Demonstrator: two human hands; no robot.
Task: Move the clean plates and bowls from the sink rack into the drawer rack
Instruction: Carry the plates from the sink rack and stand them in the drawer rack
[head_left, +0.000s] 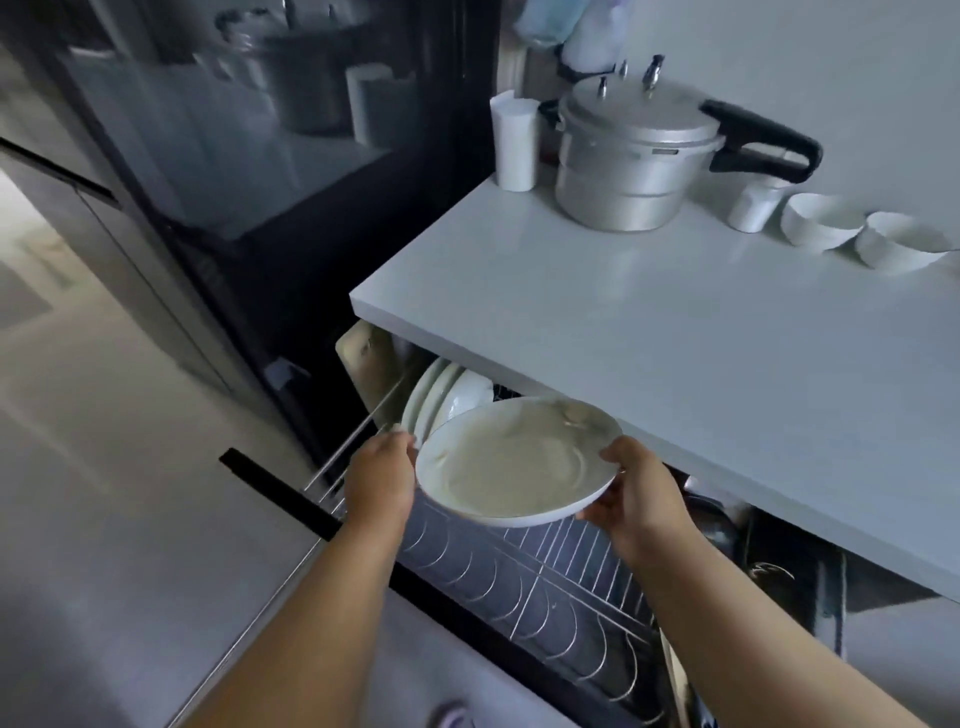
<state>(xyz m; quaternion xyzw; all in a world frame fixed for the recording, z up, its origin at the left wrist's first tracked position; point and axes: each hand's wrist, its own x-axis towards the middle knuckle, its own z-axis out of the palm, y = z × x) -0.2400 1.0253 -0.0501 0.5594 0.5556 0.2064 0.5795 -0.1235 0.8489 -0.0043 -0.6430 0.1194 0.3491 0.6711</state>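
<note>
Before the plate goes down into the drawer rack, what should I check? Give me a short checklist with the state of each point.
1. Left hand grips the plate rim: ok.
2. Right hand grips the opposite rim: ok.
3. Drawer rack pulled out: ok.
4. Free slots in front of the stacked plates: ok.
5. Plate tilted upright for a slot: not ok, nearly flat.
6. Plate dry underneath: cannot tell.
</note>
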